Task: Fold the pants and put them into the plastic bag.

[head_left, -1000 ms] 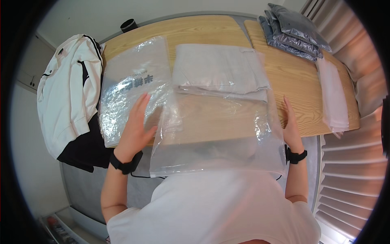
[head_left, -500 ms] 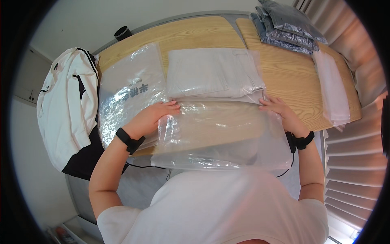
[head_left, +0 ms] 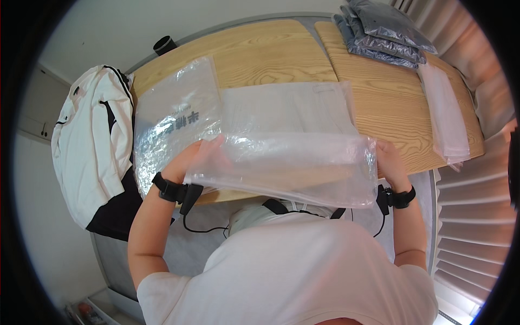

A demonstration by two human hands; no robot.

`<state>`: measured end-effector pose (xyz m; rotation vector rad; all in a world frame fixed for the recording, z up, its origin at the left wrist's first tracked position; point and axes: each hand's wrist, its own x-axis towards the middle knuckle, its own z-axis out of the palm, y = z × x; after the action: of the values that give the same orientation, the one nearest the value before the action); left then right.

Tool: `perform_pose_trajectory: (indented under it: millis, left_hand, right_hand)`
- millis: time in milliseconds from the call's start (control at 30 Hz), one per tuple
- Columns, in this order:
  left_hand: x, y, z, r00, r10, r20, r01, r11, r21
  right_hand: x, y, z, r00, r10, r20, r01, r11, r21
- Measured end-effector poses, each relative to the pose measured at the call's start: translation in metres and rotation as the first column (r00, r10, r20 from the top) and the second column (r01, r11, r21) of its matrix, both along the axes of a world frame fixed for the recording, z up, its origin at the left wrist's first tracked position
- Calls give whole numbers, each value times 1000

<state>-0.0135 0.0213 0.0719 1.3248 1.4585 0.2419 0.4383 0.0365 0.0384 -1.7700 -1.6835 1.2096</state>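
A clear plastic bag (head_left: 292, 162) with folded light grey trousers (head_left: 287, 105) in its far part lies before me on the table. Its near, unfilled part is raised and bent between my hands. My left hand (head_left: 189, 155) grips the bag's left side, the fingers partly veiled by the plastic. At the right edge, my right hand (head_left: 389, 158) is closed on the bag, with its fingertips hidden behind it. Beside the left hand lies another clear bag (head_left: 176, 116) with dark printing.
A white and black jacket (head_left: 92, 141) hangs over the table's left side. Bagged dark garments (head_left: 382, 35) are stacked at the far right, near a strip of empty clear bags (head_left: 444, 116). A black cup (head_left: 164, 45) stands at the back of the wooden table (head_left: 271, 46).
My hands have gone from lying on the bag to gripping its sides. The near part of the bag has lifted off the table edge, and the trousers have shifted slightly toward me.
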Motion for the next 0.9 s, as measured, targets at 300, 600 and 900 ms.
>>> perform_pose_trajectory:
  millis: [300, 600, 900]
  left_hand:
    - [4, -17, 16, 921, -277, 273, 98, 845, 525]
    - [15, 17, -7, 780, 411, 471, -410, 905, -112]
    - [13, 12, -21, 745, 475, 468, -429, 879, -209]
  right_hand:
    - [8, -8, 7, 834, 409, -372, -240, 874, 423]
    - [-21, 11, 11, 720, -276, -636, 203, 961, -188]
    - [-12, 19, -13, 762, -253, -596, 109, 958, -266]
